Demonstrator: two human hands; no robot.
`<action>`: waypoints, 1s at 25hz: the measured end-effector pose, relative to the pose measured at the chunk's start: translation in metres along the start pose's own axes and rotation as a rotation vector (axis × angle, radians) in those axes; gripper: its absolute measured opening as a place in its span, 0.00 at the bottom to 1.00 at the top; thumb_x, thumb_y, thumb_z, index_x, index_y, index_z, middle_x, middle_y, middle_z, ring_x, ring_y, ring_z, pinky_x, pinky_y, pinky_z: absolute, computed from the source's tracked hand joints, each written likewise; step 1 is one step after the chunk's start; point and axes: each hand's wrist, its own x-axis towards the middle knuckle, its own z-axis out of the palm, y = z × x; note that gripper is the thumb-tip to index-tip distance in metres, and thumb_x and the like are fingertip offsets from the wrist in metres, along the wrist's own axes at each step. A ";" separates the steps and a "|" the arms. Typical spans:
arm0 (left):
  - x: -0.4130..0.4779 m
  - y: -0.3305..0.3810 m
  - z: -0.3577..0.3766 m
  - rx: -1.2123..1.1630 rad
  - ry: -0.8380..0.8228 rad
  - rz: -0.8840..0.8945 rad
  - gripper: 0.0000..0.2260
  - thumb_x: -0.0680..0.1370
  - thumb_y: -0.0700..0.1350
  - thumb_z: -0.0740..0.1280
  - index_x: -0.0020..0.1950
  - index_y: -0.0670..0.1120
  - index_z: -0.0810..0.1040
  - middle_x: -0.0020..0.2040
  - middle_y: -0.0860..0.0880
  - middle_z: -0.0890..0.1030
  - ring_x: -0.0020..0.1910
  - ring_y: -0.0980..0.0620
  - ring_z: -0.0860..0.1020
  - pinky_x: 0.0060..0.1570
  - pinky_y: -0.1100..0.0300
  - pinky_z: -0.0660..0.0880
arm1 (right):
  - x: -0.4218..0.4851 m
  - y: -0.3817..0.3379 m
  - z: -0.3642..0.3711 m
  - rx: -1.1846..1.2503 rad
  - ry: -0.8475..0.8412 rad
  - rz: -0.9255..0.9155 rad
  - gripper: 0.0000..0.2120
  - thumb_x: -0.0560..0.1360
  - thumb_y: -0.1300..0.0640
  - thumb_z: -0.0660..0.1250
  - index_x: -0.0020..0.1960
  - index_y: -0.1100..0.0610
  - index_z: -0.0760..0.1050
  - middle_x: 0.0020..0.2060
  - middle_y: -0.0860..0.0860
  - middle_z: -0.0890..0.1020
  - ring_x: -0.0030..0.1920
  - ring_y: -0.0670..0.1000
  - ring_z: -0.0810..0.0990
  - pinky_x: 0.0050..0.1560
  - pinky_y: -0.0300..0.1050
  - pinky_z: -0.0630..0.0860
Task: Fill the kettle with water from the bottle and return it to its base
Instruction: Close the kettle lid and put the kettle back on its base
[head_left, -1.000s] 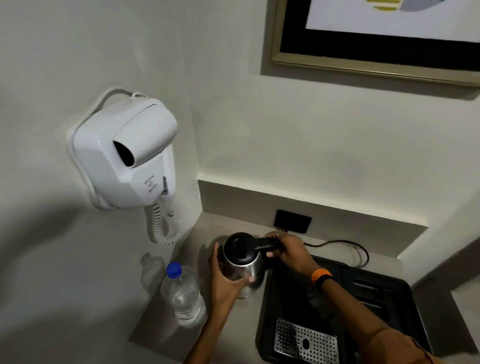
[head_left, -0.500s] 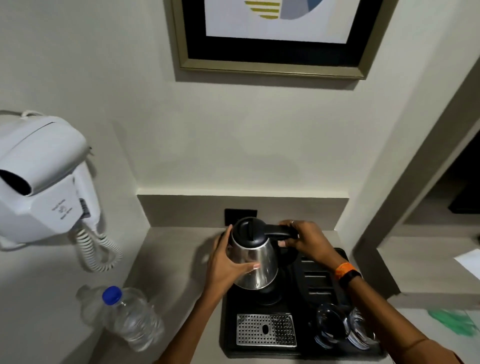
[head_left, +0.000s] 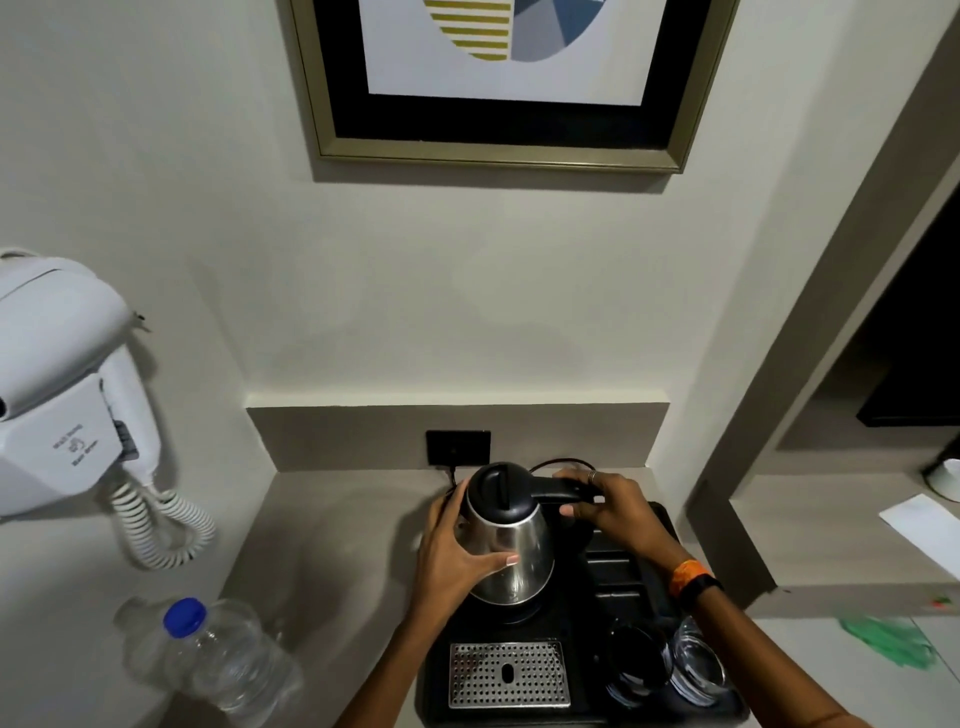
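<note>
A steel kettle (head_left: 511, 558) with a black lid, which is closed, stands over its round base (head_left: 519, 613) on the black tray (head_left: 649, 582). My left hand (head_left: 452, 556) wraps around the kettle's left side. My right hand (head_left: 613, 512) grips the black handle on the right. A clear plastic water bottle (head_left: 223, 657) with a blue cap stands on the counter at the lower left, apart from both hands.
The tray also holds a perforated metal drip grate (head_left: 508, 675) and two glasses (head_left: 670, 667). A wall socket (head_left: 458, 448) with a cord sits behind the kettle. A white wall hair dryer (head_left: 67, 395) with a coiled cord hangs at left.
The kettle has been carried right from the bare counter onto the tray and now sits lower over its base. Both hands stayed on it. The view swung right.
</note>
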 end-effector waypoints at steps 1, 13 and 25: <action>-0.001 0.000 -0.001 0.003 0.004 0.009 0.52 0.54 0.58 0.84 0.70 0.75 0.59 0.71 0.58 0.68 0.67 0.58 0.70 0.66 0.61 0.71 | -0.002 0.002 0.002 0.032 0.000 0.011 0.23 0.71 0.60 0.78 0.64 0.52 0.81 0.55 0.44 0.83 0.56 0.44 0.81 0.52 0.21 0.71; -0.011 -0.008 0.001 0.029 -0.005 0.029 0.53 0.55 0.58 0.84 0.74 0.68 0.60 0.72 0.57 0.68 0.69 0.56 0.70 0.70 0.54 0.72 | -0.011 0.007 0.003 0.217 -0.081 0.068 0.18 0.74 0.57 0.76 0.63 0.50 0.82 0.56 0.43 0.85 0.58 0.40 0.82 0.58 0.29 0.74; -0.014 -0.006 0.000 0.046 -0.019 -0.003 0.53 0.58 0.57 0.84 0.78 0.61 0.61 0.73 0.52 0.67 0.63 0.59 0.73 0.68 0.56 0.74 | -0.007 0.018 0.020 0.734 -0.090 0.210 0.14 0.83 0.58 0.61 0.63 0.57 0.82 0.62 0.53 0.84 0.65 0.53 0.80 0.66 0.49 0.73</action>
